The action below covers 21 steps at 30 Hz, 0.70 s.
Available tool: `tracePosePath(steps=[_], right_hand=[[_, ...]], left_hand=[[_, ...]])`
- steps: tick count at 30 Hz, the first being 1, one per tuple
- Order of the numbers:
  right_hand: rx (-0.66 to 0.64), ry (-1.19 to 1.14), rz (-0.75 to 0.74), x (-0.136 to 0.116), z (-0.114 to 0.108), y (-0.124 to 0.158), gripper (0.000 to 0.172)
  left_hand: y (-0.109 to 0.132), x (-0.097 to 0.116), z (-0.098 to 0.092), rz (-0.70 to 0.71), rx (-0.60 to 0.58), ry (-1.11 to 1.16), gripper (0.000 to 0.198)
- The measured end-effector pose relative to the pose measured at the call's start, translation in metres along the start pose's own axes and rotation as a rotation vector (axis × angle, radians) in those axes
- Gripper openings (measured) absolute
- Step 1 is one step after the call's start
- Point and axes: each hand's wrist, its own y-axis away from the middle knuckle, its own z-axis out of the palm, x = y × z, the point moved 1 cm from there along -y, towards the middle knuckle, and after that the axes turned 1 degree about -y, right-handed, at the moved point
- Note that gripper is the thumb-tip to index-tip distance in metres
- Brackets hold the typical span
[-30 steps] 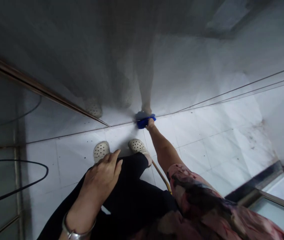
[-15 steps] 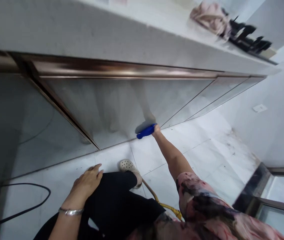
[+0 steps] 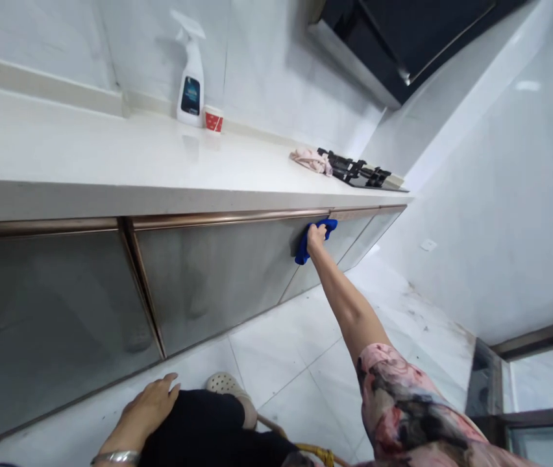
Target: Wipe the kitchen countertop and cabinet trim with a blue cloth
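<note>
My right hand (image 3: 316, 237) is closed on a blue cloth (image 3: 302, 251), which it presses against the glossy grey cabinet door (image 3: 222, 279) near the door's upper right edge. Part of the cloth sticks out above the fingers and part hangs below them. On my knee, in dark trousers (image 3: 222, 421), rests my left hand (image 3: 152, 403), its fingers stretched out and holding nothing. A silver bracelet (image 3: 117, 457) circles that wrist.
On the white counter (image 3: 111, 155) stand a spray bottle (image 3: 191, 91) and a red-and-white paper cup (image 3: 213, 120). Farther right lie a pink cloth (image 3: 312, 160) and a black gas hob (image 3: 359, 174). A dark range hood (image 3: 393, 39) juts out above.
My right hand has moved the blue cloth from the door's bottom edge up to near its top. The view has tilted upward, showing more of the counter. My left hand stays on the knee.
</note>
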Motion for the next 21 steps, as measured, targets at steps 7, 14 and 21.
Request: tracePosePath(steps=[7, 14, 21], right_hand=[[-0.042, 0.019, -0.254, -0.034, 0.053, 0.099, 0.063], [-0.257, 0.728, -0.768, -0.023, 0.087, 0.209, 0.068], [-0.391, 1.079, -1.133, -0.022, 0.052, 0.182, 0.067]], left_hand=[[-0.006, -0.003, 0.005, 0.054, 0.069, 0.004, 0.067], [-0.010, -0.015, 0.011, 0.056, 0.116, 0.054, 0.067], [0.011, -0.010, -0.002, 0.079, 0.203, 0.161, 0.062]])
